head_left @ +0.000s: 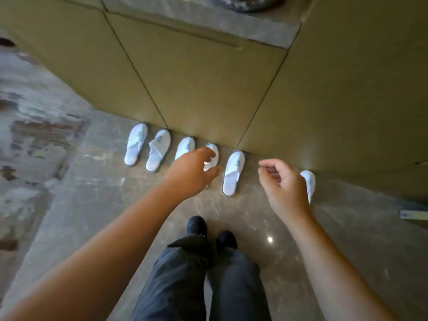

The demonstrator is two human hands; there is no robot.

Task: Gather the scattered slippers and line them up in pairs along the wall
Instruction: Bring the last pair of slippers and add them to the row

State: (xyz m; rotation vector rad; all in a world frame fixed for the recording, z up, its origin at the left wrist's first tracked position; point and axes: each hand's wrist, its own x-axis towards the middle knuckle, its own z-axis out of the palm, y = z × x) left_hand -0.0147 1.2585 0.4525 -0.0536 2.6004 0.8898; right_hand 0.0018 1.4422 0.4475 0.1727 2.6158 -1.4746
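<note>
Several white slippers with grey soles lie toes-first against the olive tiled wall (208, 89). From the left there is a first slipper (136, 144), a second (158, 150) with its upper crumpled, and a third (185, 147). My left hand (192, 172) hovers over the fourth slipper (213, 149) with fingers spread, covering most of it. The fifth slipper (234, 172) lies in full view between my hands. My right hand (284, 181) is loosely curled and holds nothing. It hides part of the last slipper (309, 179), which lies apart from the others on the right.
The floor (104, 205) is glossy brown marble. My legs in dark trousers and dark shoes (196, 224) stand just behind the row. A stone ledge (208, 22) tops the wall. A small flat object (413, 215) lies at the right edge.
</note>
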